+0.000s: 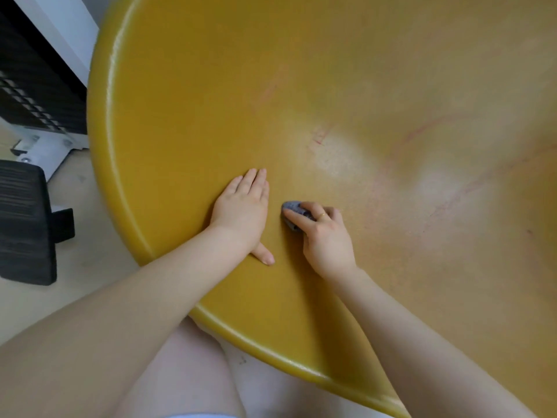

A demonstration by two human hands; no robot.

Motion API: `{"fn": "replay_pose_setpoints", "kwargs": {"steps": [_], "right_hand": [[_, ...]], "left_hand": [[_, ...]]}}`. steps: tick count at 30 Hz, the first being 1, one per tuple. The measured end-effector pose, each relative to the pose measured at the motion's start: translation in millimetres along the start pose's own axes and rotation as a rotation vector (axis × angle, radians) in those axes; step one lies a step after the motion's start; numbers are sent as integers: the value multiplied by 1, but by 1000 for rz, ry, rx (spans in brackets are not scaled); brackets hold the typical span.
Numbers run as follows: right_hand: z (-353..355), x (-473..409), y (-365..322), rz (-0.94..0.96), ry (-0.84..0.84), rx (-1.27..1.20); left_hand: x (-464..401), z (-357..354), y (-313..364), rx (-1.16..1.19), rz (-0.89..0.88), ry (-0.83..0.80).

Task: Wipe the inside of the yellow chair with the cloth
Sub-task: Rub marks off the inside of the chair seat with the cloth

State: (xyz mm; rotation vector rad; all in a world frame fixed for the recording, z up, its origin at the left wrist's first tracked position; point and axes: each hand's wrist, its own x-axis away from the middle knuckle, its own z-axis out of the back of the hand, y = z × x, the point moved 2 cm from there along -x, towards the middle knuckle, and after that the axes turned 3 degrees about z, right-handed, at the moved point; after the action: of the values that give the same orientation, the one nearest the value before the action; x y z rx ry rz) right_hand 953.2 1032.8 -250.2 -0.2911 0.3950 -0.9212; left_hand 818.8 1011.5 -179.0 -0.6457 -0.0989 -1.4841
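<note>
The yellow chair (pixel 193 86) fills most of the view as a wide curved shell, with faint reddish scuff marks and pale glare patches in its hollow. My left hand (pixel 242 208) lies flat on the inner surface near the front rim, fingers straight and thumb spread toward me. Just to its right, my right hand (pixel 327 236) grips a small bunched grey-blue cloth (pixel 294 210) and holds it against the chair's inner surface. A ring shows on one finger of that hand. Most of the cloth is hidden under the fingers.
A black office chair part (pixel 24 221) stands on the light floor at the left. Behind it are a white frame and a dark slatted panel (pixel 33 86). My bare legs (pixel 187 378) are below the chair's front rim.
</note>
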Motion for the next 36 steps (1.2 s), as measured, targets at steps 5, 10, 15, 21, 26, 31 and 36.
{"fn": "replay_pose_setpoints", "kwargs": {"steps": [5,10,15,21,26,31,36], "right_hand": [[5,-68,47,-221,8,129],[6,-66,50,-136,-9,121],[5,11,16,-38,-46,1],[15,88,-18,97,-91,-83],[6,39,2,-18,19,14],[5,-3,18,-249,-58,132],[10,48,-15,-161,-110,23]], "left_hand": [[-7,-5,2,-1,-16,-8],[-9,-4,1,-6,-35,-16],[-7,-2,3,7,-34,-26],[-6,2,5,21,-26,-34],[-6,-1,7,23,-17,-32],[-6,3,10,-8,1,-29],[-1,2,12,3,-7,-30]]}}
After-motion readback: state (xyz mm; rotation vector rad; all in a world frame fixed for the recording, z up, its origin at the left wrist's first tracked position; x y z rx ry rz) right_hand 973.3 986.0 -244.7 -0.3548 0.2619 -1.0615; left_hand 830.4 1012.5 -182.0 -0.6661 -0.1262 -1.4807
